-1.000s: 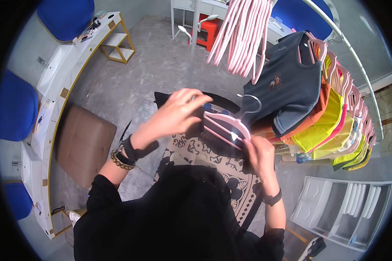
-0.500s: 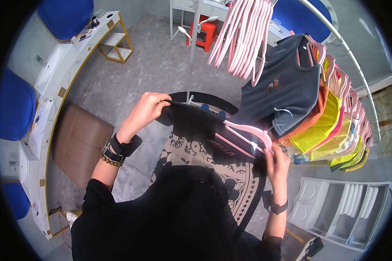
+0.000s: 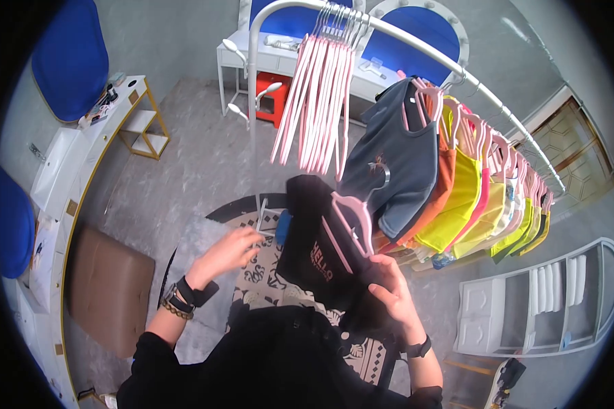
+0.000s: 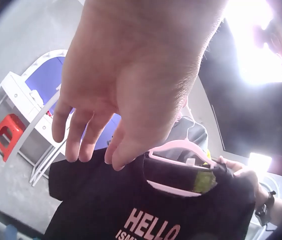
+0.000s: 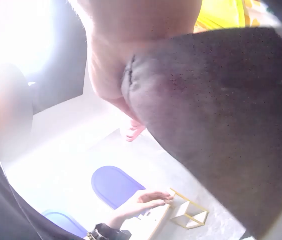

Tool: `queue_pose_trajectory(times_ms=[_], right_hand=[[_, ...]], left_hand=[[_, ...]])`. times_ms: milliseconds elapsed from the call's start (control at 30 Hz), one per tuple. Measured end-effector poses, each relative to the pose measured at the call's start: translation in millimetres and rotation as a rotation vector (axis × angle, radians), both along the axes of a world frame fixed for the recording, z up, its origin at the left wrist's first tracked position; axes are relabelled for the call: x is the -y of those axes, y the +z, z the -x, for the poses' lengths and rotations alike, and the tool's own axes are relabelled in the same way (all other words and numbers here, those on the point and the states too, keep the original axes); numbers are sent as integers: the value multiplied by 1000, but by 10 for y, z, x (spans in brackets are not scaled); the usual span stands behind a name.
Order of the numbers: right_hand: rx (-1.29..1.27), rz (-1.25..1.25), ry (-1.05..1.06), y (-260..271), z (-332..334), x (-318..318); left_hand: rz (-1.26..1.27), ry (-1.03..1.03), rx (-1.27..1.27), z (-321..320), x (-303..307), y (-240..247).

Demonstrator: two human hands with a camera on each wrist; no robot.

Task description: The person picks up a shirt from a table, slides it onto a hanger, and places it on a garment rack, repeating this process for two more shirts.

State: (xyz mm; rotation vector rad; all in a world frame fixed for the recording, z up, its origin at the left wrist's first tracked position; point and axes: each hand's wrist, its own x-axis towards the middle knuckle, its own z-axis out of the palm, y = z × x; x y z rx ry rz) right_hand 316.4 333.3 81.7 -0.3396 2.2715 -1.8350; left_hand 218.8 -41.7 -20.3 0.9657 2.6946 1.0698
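A black T-shirt (image 3: 307,262) with "HELLO" lettering hangs in front of the person on a pink hanger (image 3: 355,217). My right hand (image 3: 392,293) grips the shirt and hanger together at one shoulder; in the right wrist view the dark cloth (image 5: 221,115) spreads out from under that hand. The left hand (image 3: 228,255) is off the cloth, its fingers loosely extended to the left of the shirt. Seen from the left wrist, those fingers (image 4: 83,135) hang in front of the shirt's other shoulder, and the pink hanger shows inside the neckline.
A white rail (image 3: 416,42) carries a bunch of pink hangers (image 3: 314,102) and a row of clothes, with a grey T-shirt (image 3: 396,157) foremost. A brown padded stool (image 3: 109,290) stands left, by a long white counter (image 3: 82,177). A white shelf unit (image 3: 512,313) is at right.
My left hand first took the shirt's far shoulder and pulled it out leftward, then let it go and drew back. The right hand kept hold. The head view has shifted, showing more rail.
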Motion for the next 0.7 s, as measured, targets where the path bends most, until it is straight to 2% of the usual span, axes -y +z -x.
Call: queue_pose_trajectory(times_ms=[67,233,333,500,533,600,700], right_hand=[[69,212,-107,210,13,76],[-116,85,-150,729,135,189],[-274,120,-228,992,324,294],[-469,84,-319,1396,992,401],[-497,65,-338,1428,1155,401],[-514,185,-395,1350,1498,424],[-570,162,-498,1004,1785,439]], left_hand=[[-10,-8,29,-62,-25,-10],[-24,-14,33,-178,-5,-67],[-13,-27,48,-214,79,-206],[-28,-18,96,-364,196,-99],[-38,-11,122,-398,231,-89],[-39,-2,95,-463,307,-23],[-43,59,138,-560,453,-38]])
